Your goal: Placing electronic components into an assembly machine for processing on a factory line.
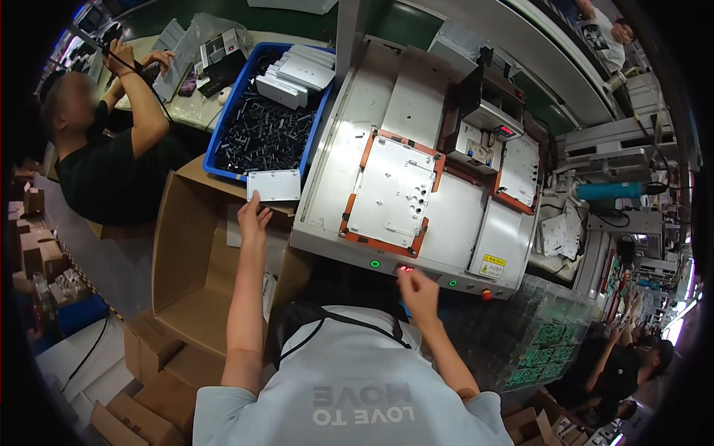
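My left hand [254, 214] grips the near edge of a small white panel [274, 186], with the fingers underneath and the thumb on top. That panel is over the near rim of a blue bin [212, 141] full of small black parts. My right hand [418, 293] is closed, close to a red digital display on the front of a white machine [327, 230]. Whether anything is in its fingers is hidden. On the machine bed, a larger white panel [392, 192] lies in an orange-cornered fixture [347, 214].
A stack of white panels [305, 70] rests on the bin's parts. Right of the fixture stands a press head [480, 130] over a second panel [519, 172]. An open cardboard box [182, 245] is beside my left arm. A co-worker [104, 149] sits at far left.
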Motion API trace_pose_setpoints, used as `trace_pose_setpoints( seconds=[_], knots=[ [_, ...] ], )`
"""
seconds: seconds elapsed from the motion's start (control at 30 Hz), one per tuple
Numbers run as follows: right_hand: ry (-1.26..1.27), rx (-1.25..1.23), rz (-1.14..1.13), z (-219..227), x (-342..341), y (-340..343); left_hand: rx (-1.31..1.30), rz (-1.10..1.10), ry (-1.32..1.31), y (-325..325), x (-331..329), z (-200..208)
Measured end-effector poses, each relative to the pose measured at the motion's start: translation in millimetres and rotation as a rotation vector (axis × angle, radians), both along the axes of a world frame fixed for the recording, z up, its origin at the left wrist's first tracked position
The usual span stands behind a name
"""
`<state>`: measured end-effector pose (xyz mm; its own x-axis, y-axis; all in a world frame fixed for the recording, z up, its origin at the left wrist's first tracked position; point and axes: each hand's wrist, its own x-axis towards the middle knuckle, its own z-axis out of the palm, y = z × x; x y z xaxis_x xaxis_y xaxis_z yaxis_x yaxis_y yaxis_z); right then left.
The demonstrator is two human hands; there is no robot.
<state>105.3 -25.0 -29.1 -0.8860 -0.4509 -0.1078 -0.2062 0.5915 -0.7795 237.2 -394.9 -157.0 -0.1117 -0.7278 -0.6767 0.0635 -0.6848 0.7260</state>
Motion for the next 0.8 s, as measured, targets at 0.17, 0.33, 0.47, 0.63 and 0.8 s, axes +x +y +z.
trace_pose_setpoints(
  seconds=[0.17, 0.33, 0.47, 0.63, 0.8],
  knots=[
    [-0.021, 0.198, 0.147, -15.2, 16.2, -32.2, 0.116, 0.039, -0.074, 0.4, -18.5, -14.2],
    [0.063, 0.281, 0.117, -21.4, 21.7, -42.5, 0.082, 0.037, -0.065, 1.8, -21.0, -21.4],
    [-0.162, 0.037, 0.377, 11.2, 30.5, -64.6, -0.01, 0.061, -0.104, 6.7, -21.2, -45.6],
    [0.273, -0.16, 0.606, 27.8, 17.7, -205.0, -0.065, 0.155, -0.228, 23.8, -33.9, -39.5],
    [0.696, 0.135, 0.729, -42.6, 8.2, -309.5, -0.152, 0.255, -0.075, 26.4, -47.0, -66.5]
  ],
)
